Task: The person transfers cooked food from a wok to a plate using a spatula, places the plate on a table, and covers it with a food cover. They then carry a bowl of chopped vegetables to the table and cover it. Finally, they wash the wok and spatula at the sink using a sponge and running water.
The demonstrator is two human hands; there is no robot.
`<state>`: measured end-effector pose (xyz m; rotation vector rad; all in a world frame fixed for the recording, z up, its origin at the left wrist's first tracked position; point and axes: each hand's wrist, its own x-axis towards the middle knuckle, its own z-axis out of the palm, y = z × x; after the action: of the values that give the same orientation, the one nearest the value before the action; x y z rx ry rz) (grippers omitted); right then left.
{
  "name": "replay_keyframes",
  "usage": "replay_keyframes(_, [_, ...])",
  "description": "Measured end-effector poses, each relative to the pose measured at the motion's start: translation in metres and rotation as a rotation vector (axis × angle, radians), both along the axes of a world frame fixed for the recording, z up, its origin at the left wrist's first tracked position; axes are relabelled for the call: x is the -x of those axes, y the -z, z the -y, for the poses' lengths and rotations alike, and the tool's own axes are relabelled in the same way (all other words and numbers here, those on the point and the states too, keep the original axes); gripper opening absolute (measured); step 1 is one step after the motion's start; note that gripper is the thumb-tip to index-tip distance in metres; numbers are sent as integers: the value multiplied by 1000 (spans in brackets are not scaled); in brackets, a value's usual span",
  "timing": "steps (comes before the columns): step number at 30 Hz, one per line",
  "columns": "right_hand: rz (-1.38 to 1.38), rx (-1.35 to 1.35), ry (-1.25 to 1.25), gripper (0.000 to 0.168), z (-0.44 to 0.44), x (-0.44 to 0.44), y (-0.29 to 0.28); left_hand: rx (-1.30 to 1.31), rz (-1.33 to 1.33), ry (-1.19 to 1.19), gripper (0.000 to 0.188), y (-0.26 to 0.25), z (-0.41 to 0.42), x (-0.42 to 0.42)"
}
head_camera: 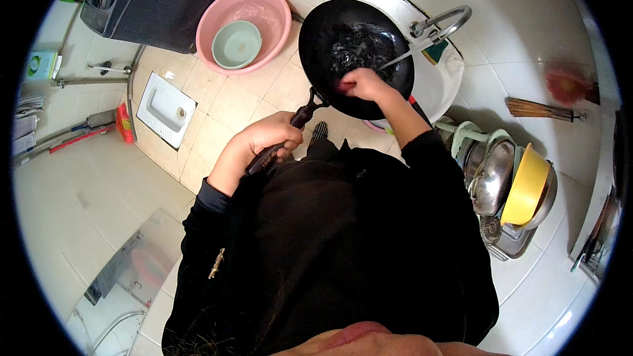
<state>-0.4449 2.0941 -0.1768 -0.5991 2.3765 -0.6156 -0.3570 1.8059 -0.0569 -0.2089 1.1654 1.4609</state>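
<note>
My left hand (277,136) grips the dark wooden handle (269,155) of a black wok (316,39). The wok is held over the white washbasin (447,81), overlapping its left side. Water pours from the curved metal faucet (460,15) into the wok, and a rippling pool lies in its bottom. Inside the wok, near the rim closest to me, my right hand (365,83) is curled around a small red thing (345,86). That thing is blurred and mostly covered by my fingers, so its kind is unclear.
A green-and-yellow scouring sponge (436,52) lies on the basin's ledge. Right of me, a rack holds metal pans and a yellow basin (526,185). A pink tub (277,54) with a pale green basin (237,44) stands beyond, near a squat toilet (165,109) and a dark washing machine (163,5).
</note>
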Motion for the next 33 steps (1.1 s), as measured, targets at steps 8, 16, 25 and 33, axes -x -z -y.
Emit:
replay_keyframes(8, [-311,-215,601,18,-16,34,30,33,49,6,10,-5,-9,0])
replay_keyframes(16, [53,191,325,20,17,-2,19,16,38,-2,12,-18,-9,6])
replay_keyframes(25, [710,1296,1331,31,-92,-6,-16,-59,129,-97,15,-17,-15,0])
replay_keyframes(33, [622,1238,1345,28,-113,-25,-60,-260,210,-149,15,-1,-1,-6])
